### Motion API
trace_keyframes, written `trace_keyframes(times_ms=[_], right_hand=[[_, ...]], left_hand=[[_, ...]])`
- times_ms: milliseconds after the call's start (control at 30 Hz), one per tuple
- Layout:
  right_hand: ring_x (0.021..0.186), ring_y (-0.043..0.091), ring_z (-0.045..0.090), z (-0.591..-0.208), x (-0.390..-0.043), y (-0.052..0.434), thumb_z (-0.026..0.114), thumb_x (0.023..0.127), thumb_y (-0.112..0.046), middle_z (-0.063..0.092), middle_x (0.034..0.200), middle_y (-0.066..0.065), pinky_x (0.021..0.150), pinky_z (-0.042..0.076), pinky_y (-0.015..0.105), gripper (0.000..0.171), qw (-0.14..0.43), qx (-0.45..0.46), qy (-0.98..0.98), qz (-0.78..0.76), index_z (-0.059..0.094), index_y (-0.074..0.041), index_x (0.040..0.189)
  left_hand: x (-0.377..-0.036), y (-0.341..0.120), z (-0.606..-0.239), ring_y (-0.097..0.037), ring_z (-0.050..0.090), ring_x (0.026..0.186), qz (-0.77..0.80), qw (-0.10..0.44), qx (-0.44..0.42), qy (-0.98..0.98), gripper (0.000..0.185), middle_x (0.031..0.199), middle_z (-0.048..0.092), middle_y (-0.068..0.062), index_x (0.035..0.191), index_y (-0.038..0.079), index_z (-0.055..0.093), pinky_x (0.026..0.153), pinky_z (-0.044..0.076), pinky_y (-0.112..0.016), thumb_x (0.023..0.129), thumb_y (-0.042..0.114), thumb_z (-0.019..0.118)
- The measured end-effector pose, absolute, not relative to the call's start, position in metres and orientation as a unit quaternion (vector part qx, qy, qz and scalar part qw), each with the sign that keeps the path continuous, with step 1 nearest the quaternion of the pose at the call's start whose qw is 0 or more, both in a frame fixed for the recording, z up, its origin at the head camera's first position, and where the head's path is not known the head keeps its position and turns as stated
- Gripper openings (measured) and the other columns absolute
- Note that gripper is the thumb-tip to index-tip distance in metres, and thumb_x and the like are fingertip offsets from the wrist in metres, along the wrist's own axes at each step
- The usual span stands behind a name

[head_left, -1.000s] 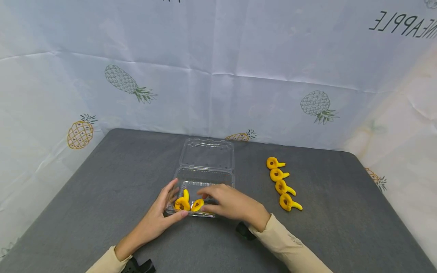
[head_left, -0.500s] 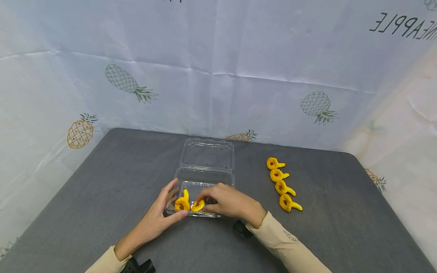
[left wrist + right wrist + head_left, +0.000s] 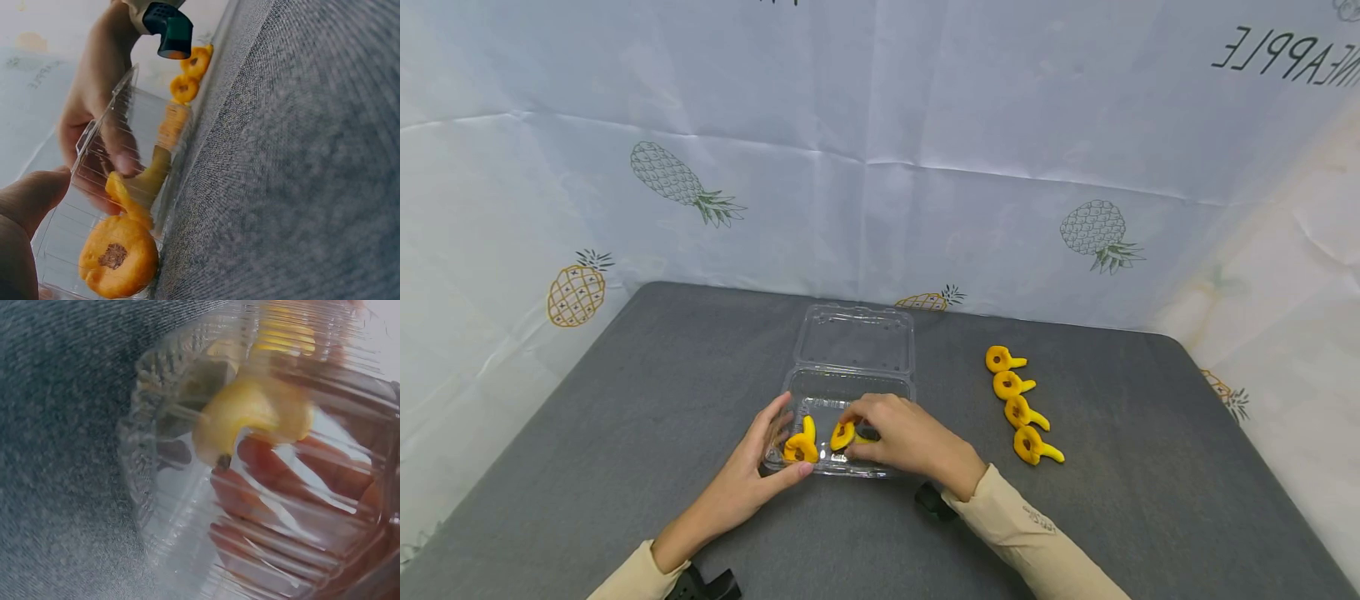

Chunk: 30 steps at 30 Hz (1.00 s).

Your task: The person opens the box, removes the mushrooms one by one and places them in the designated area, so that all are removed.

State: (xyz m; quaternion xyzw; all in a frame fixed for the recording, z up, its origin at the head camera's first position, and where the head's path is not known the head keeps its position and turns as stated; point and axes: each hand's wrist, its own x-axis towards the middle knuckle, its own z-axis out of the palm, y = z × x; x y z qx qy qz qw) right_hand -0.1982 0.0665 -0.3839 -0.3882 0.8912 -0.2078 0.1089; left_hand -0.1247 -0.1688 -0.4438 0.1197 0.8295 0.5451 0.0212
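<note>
A clear plastic clamshell box (image 3: 850, 383) stands unfolded on the table, its lid (image 3: 854, 340) laid back. My left hand (image 3: 741, 483) rests around the box's front left corner, fingers along the side and thumb (image 3: 37, 197) at the rim. Inside, a yellow mushroom (image 3: 801, 450) with a dark-centred round cap lies at the left, stem pointing away. My right hand (image 3: 906, 435) reaches into the box and pinches a second yellow mushroom (image 3: 842, 435) between thumb and fingers. In the right wrist view this held mushroom (image 3: 262, 406) appears through the plastic wall, partly blurred.
Several similar yellow mushrooms (image 3: 1027, 412) lie in a slanting row on the grey table (image 3: 1120, 517), right of the box. Behind the table hangs a pale curtain (image 3: 880, 225) with pineapple prints.
My right hand has shifted slightly away from the box's front edge, its mushroom moving a little farther from the left mushroom. My left hand and the row at right have stayed put.
</note>
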Motion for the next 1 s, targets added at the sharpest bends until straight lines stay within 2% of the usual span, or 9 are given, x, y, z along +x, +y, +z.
trace_keyframes(times_ms=[133,367,600,833,1000], right_hand=[[0.095,0.009,0.065,-0.3853,-0.1982,0.0643,0.073,0.09,-0.036,0.07,0.107,-0.005,0.078,0.056,0.021,0.033,0.112,-0.381,0.892,-0.216,0.07,-0.016,0.115],[0.088,0.006,0.065,-0.3868,-0.1969,0.0596,0.074,0.089,-0.037,0.072,0.103,-0.001,0.074,0.056,0.02,0.049,0.129,-0.36,0.898,-0.219,0.064,-0.01,0.129],[0.087,0.004,0.064,-0.3876,-0.1983,0.0585,0.077,0.087,-0.035,0.073,0.103,-0.001,0.073,0.055,0.017,0.045,0.136,-0.37,0.895,-0.206,0.068,-0.012,0.124],[0.085,0.004,0.066,-0.3863,-0.1977,0.0608,0.077,0.087,-0.034,0.074,0.1,0.0,0.073,0.056,0.016,0.046,0.135,-0.371,0.891,-0.225,0.066,-0.01,0.125],[0.091,0.007,0.068,-0.3838,-0.1965,0.0655,0.077,0.087,-0.033,0.074,0.104,0.001,0.078,0.057,0.018,0.048,0.144,-0.361,0.883,-0.264,0.064,-0.01,0.127]], left_hand=[[-0.125,-0.1689,-0.4441,-0.044,0.032,0.145,0.544,0.019,0.121,0.83,0.089,0.163,0.019,-0.022,0.159,0.015,0.011,0.113,0.035,-0.06,0.094,0.026,0.069],[-0.1247,-0.1685,-0.4436,-0.044,0.03,0.146,0.543,0.025,0.117,0.831,0.089,0.164,0.017,-0.021,0.16,0.015,0.01,0.114,0.034,-0.06,0.094,0.027,0.069],[-0.1248,-0.1689,-0.4441,-0.043,0.03,0.147,0.546,0.026,0.118,0.829,0.088,0.164,0.016,-0.02,0.16,0.016,0.01,0.114,0.034,-0.058,0.095,0.027,0.068],[-0.1247,-0.1691,-0.4439,-0.043,0.029,0.147,0.548,0.03,0.115,0.828,0.088,0.164,0.015,-0.019,0.16,0.015,0.01,0.115,0.033,-0.058,0.095,0.028,0.068],[-0.1248,-0.1695,-0.444,-0.043,0.029,0.147,0.55,0.028,0.12,0.826,0.088,0.164,0.015,-0.019,0.16,0.016,0.01,0.114,0.033,-0.058,0.095,0.027,0.068]])
